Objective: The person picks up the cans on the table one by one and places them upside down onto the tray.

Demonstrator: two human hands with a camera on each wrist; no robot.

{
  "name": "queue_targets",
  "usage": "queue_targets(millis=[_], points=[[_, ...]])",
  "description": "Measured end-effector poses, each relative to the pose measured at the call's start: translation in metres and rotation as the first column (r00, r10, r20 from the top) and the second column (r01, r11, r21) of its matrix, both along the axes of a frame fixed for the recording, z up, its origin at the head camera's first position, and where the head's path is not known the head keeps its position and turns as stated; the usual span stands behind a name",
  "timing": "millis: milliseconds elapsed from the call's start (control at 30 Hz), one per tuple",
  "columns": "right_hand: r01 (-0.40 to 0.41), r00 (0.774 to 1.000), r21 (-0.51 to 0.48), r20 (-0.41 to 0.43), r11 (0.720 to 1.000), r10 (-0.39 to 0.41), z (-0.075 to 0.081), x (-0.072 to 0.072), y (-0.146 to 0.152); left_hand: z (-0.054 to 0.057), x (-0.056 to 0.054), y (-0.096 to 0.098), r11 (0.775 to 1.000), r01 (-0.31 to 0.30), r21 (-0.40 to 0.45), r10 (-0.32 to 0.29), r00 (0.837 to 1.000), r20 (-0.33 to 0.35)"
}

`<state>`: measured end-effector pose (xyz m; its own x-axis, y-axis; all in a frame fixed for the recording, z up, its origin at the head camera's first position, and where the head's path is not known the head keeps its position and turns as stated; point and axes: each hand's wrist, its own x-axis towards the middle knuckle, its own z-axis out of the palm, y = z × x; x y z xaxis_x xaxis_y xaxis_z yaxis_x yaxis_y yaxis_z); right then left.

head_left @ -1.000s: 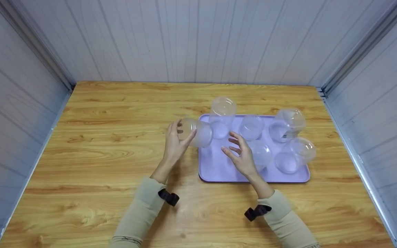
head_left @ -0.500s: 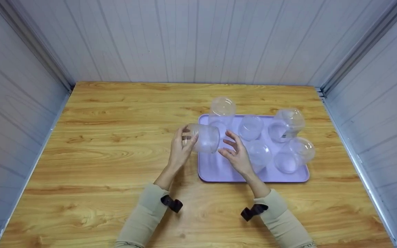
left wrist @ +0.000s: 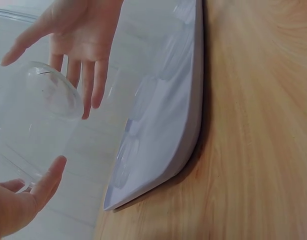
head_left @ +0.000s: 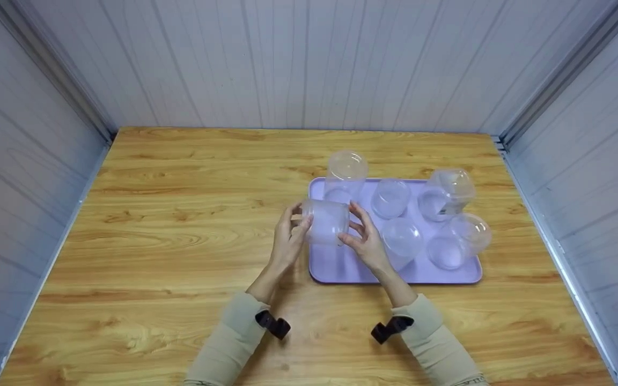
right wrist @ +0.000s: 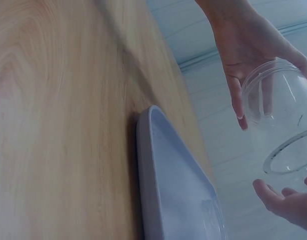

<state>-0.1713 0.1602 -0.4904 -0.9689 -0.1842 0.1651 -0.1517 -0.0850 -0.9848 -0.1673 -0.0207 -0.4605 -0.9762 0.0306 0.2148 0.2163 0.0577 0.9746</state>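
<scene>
A clear plastic jar (head_left: 326, 224) lies sideways in the air over the left part of the lilac tray (head_left: 336, 274). My left hand (head_left: 285, 240) grips it near its ringed mouth, thumb on the near side, as the right wrist view shows of the left hand (right wrist: 248, 47) and jar (right wrist: 281, 107). At the jar's base is my right hand (head_left: 372, 247), thumb and fingers spread around that end. In the left wrist view the right hand (left wrist: 86, 32) has straight fingers beside the base; whether they touch it is unclear.
More clear jars stand on the tray, among them a tall one (head_left: 347, 170) at the back left, a short one (head_left: 391, 198) and one (head_left: 403, 244) beside my right hand. The tray rests on a wooden table (head_left: 180, 214) with pale panel walls (head_left: 298, 64) around.
My left hand has brought the jar rightward and slightly nearer to me, turning it more level. The right hand has shifted a little left, and its fingers now surround the jar's base.
</scene>
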Motion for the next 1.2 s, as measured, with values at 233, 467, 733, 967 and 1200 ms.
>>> queue_targets(millis=[233, 467, 733, 967, 1200], points=[[-0.007, 1.000, -0.009, 0.018, 1.000, 0.007, -0.005, 0.000, -0.001, -0.005, 0.002, 0.005, 0.999, 0.030, 0.029, -0.031, 0.999, 0.024], [0.004, 1.000, -0.024, -0.003, 1.000, -0.004, -0.006, 0.000, -0.001, -0.008, 0.004, 0.008, 0.997, 0.042, 0.057, -0.045, 0.998, 0.051], [-0.013, 1.000, -0.033, -0.010, 0.999, 0.013, -0.006, 0.001, 0.002, -0.009, 0.007, 0.010, 0.996, 0.062, 0.058, -0.064, 0.997, 0.042], [0.010, 0.998, -0.019, -0.060, 1.000, -0.011, -0.001, 0.001, 0.002, -0.013, 0.004, 0.011, 0.992, 0.085, 0.094, -0.092, 0.993, 0.075], [0.021, 0.998, 0.000, -0.054, 1.000, -0.021, 0.003, 0.002, 0.005, -0.036, -0.007, 0.009, 0.986, 0.111, 0.120, -0.127, 0.983, 0.134]])
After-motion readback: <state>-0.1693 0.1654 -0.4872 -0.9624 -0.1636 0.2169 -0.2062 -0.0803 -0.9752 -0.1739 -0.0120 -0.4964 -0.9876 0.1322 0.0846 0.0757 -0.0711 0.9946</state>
